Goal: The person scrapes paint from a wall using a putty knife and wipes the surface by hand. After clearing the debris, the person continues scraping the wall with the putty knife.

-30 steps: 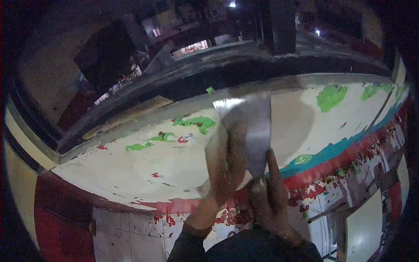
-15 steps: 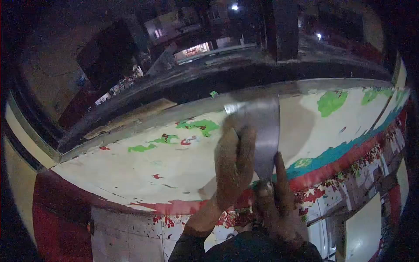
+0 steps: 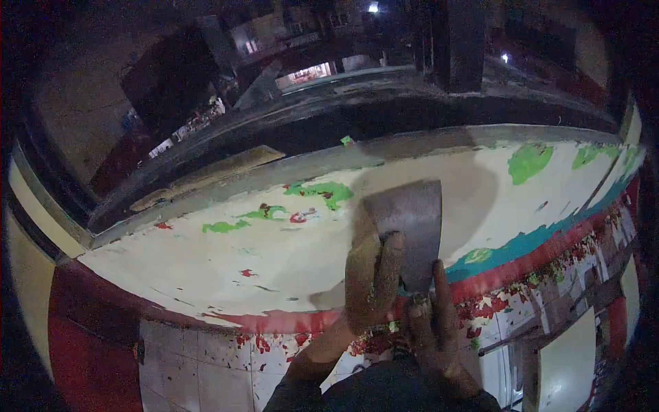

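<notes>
A wide metal scraper (image 3: 412, 220) lies with its broad blade over a cream-painted sill (image 3: 295, 247), its edge pointing away from me. My right hand (image 3: 439, 329) is wrapped around the handle end, with a finger stretched along the blade's right side. Against the left side of the blade, the fingers of my left hand (image 3: 371, 281) grip and press. Most of the handle is hidden by my right hand. Left of the blade, a green patch (image 3: 329, 192) with red specks shows in the cream paint.
A dark window frame (image 3: 309, 130) runs behind the sill, with a thin wooden strip (image 3: 213, 175) along it. Teal (image 3: 508, 248) and red bands edge the sill's near side. Red and green paint flakes (image 3: 487, 307) litter the tiled floor below.
Both hands have drawn the scraper back towards me; its blade edge has come away from the window frame onto the cream surface. The view has shifted slightly.
</notes>
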`<state>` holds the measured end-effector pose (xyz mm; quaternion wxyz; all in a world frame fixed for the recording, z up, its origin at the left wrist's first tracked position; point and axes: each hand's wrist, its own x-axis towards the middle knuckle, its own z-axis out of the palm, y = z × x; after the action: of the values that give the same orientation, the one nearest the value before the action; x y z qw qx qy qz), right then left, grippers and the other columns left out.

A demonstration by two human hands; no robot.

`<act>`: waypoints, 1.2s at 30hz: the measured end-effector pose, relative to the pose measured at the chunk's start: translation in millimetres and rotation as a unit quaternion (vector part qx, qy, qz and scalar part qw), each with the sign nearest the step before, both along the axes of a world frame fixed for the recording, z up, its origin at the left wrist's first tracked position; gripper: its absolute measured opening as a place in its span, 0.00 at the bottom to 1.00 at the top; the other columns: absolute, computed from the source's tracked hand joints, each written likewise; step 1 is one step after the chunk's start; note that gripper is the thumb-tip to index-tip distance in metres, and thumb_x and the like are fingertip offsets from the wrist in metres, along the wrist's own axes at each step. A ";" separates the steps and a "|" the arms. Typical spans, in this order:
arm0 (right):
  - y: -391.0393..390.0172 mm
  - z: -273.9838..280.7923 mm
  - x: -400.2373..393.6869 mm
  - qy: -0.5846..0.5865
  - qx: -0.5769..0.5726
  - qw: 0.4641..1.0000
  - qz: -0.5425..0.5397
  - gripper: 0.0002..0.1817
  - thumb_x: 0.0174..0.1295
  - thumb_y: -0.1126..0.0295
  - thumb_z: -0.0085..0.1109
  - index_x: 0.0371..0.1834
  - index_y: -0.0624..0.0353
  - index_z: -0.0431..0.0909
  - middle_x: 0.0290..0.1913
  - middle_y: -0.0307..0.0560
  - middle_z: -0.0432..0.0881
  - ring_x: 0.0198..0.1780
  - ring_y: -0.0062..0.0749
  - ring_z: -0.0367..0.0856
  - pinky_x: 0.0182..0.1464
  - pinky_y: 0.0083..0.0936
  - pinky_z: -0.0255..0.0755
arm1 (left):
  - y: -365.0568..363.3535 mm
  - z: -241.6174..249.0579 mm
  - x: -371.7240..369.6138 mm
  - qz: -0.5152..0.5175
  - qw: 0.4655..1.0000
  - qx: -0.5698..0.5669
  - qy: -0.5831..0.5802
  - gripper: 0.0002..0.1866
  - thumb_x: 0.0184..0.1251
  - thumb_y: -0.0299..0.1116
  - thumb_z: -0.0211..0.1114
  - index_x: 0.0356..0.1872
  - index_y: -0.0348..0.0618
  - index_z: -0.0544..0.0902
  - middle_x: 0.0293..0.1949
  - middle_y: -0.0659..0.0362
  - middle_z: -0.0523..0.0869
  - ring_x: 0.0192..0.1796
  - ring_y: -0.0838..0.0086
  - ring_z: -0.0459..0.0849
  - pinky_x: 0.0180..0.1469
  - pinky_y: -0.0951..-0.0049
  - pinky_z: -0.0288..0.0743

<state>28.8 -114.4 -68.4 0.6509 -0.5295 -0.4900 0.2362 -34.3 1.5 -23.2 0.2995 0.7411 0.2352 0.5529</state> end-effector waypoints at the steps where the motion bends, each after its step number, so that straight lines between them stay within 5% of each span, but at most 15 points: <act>1: 5.1 -3.2 2.4 -0.047 0.022 0.999 -0.018 0.29 0.63 0.66 0.38 0.64 0.68 0.43 0.33 0.45 0.71 0.27 0.22 0.67 0.27 0.19 0.64 | 0.0 -9.1 -0.9 0.013 1.000 0.024 0.013 0.15 0.62 0.36 0.51 0.21 0.37 0.70 0.15 0.54 0.68 0.18 0.69 0.66 0.21 0.69 0.59; 6: 11.8 30.3 -2.4 -0.065 -0.089 0.994 -0.004 0.29 0.63 0.68 0.38 0.64 0.69 0.43 0.38 0.48 0.71 0.28 0.24 0.68 0.29 0.21 0.65 | 5.2 -5.0 -2.7 0.053 0.999 -0.015 -0.001 0.14 0.62 0.36 0.51 0.20 0.37 0.69 0.15 0.55 0.68 0.18 0.71 0.66 0.21 0.69 0.59; 9: 2.4 21.3 2.9 0.060 -0.083 0.993 0.057 0.31 0.64 0.61 0.37 0.64 0.70 0.42 0.57 0.61 0.62 0.54 0.36 0.66 0.53 0.30 0.62 | 0.5 2.1 -4.8 0.009 0.998 -0.054 0.015 0.15 0.62 0.37 0.50 0.19 0.38 0.68 0.14 0.57 0.67 0.18 0.75 0.66 0.20 0.70 0.57; 12: 5.7 28.9 2.0 -0.039 -0.108 0.993 0.024 0.31 0.63 0.63 0.38 0.64 0.70 0.41 0.51 0.58 0.66 0.47 0.34 0.69 0.47 0.28 0.64 | 4.5 1.0 -4.9 0.047 0.997 -0.068 -0.009 0.16 0.62 0.38 0.51 0.19 0.38 0.68 0.13 0.55 0.67 0.17 0.70 0.66 0.20 0.68 0.57; 14: 7.2 32.1 0.3 -0.072 -0.091 0.993 0.021 0.30 0.63 0.67 0.39 0.64 0.68 0.42 0.43 0.51 0.70 0.35 0.27 0.68 0.35 0.23 0.65 | 9.5 -9.5 -7.0 0.132 0.989 0.052 0.036 0.17 0.62 0.40 0.50 0.19 0.39 0.69 0.11 0.55 0.67 0.16 0.70 0.66 0.20 0.68 0.57; 16: 8.2 32.1 0.7 -0.045 -0.082 0.995 0.027 0.29 0.63 0.69 0.40 0.65 0.66 0.43 0.37 0.47 0.72 0.27 0.22 0.68 0.28 0.20 0.66 | 5.1 -7.3 -9.2 0.056 0.998 -0.026 0.028 0.17 0.62 0.41 0.50 0.19 0.39 0.70 0.11 0.57 0.68 0.16 0.73 0.66 0.19 0.69 0.57; 21: 19.6 28.4 -3.3 -0.025 -0.037 0.999 0.026 0.29 0.63 0.68 0.40 0.64 0.67 0.44 0.38 0.48 0.74 0.27 0.20 0.70 0.28 0.19 0.67 | 10.6 -0.2 -9.3 0.047 0.998 -0.039 -0.009 0.18 0.62 0.42 0.51 0.19 0.38 0.70 0.12 0.56 0.68 0.17 0.72 0.67 0.20 0.69 0.58; 23: 15.1 32.3 -5.8 0.198 -0.143 0.970 0.002 0.29 0.63 0.67 0.40 0.64 0.67 0.44 0.43 0.51 0.74 0.27 0.21 0.70 0.29 0.19 0.68 | 9.3 0.4 -10.7 0.039 0.999 -0.034 0.002 0.17 0.62 0.41 0.51 0.20 0.38 0.70 0.12 0.57 0.67 0.16 0.72 0.66 0.19 0.69 0.58; 25: 14.4 31.7 -6.7 0.202 -0.146 0.968 -0.002 0.29 0.63 0.68 0.40 0.64 0.67 0.44 0.42 0.51 0.74 0.27 0.21 0.71 0.28 0.19 0.68 | 12.8 5.5 -11.2 0.014 0.999 -0.038 -0.009 0.16 0.62 0.40 0.51 0.20 0.38 0.70 0.12 0.57 0.68 0.16 0.71 0.67 0.19 0.69 0.58; 27: 12.1 23.3 -2.8 -0.008 -0.064 0.998 0.008 0.29 0.62 0.69 0.40 0.64 0.67 0.44 0.38 0.48 0.74 0.26 0.21 0.70 0.27 0.19 0.68 | 16.9 5.1 -11.1 0.032 0.999 -0.024 -0.017 0.14 0.61 0.37 0.51 0.21 0.38 0.71 0.12 0.56 0.69 0.16 0.69 0.68 0.20 0.68 0.59; 31: 11.9 27.9 -0.7 -0.067 -0.084 0.994 0.012 0.30 0.62 0.69 0.41 0.64 0.67 0.43 0.37 0.47 0.74 0.24 0.20 0.68 0.25 0.18 0.65 | 9.9 -3.0 -9.2 0.064 0.995 0.071 0.012 0.11 0.62 0.32 0.49 0.23 0.36 0.70 0.17 0.54 0.73 0.20 0.61 0.70 0.22 0.65 0.61; 33: 12.4 19.8 0.6 -0.062 -0.045 0.997 0.004 0.30 0.62 0.69 0.41 0.64 0.67 0.43 0.35 0.46 0.74 0.23 0.19 0.66 0.24 0.18 0.63 | 10.6 -5.2 -12.2 -0.018 0.999 0.002 0.031 0.08 0.62 0.29 0.49 0.26 0.37 0.71 0.21 0.51 0.74 0.26 0.59 0.72 0.25 0.62 0.62; 36: 16.2 31.3 -2.4 -0.062 -0.042 0.997 0.010 0.30 0.62 0.69 0.41 0.65 0.66 0.43 0.32 0.44 0.73 0.23 0.19 0.65 0.23 0.17 0.61 | 14.0 4.9 -13.9 0.040 0.999 -0.015 0.018 0.08 0.61 0.30 0.49 0.27 0.36 0.72 0.21 0.51 0.73 0.25 0.57 0.71 0.25 0.62 0.62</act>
<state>26.4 -98.2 -37.1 0.5938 -0.5649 -0.5247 0.2300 -48.2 15.5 -18.3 0.2834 0.7366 0.2783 0.5475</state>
